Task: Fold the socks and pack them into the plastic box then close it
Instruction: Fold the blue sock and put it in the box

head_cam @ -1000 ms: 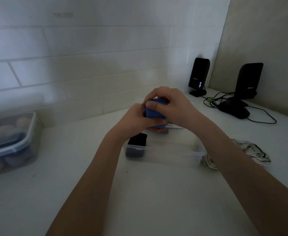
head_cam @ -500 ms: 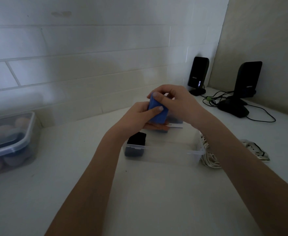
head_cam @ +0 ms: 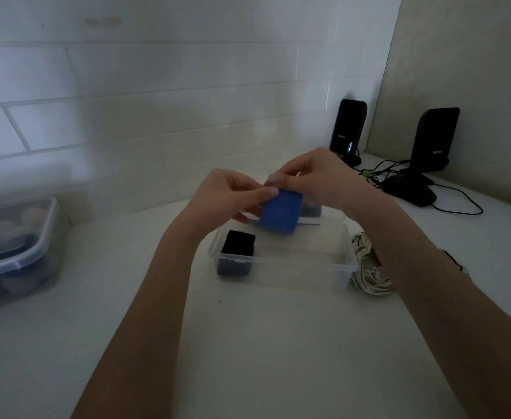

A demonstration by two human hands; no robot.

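Hands, two (head_cam: pixel 227 198) (head_cam: pixel 314 179), pinch one blue sock (head_cam: pixel 281 213) above box (head_cam: pixel 278 264).

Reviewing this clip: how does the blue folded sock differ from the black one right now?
The blue sock is held in the air above the clear plastic box, pinched by the left hand and right hand; the black sock already sits inside the box at its left end, untouched. The blue sock is bright, the black sock very dark. Both are folded into compact, blocky bundles.
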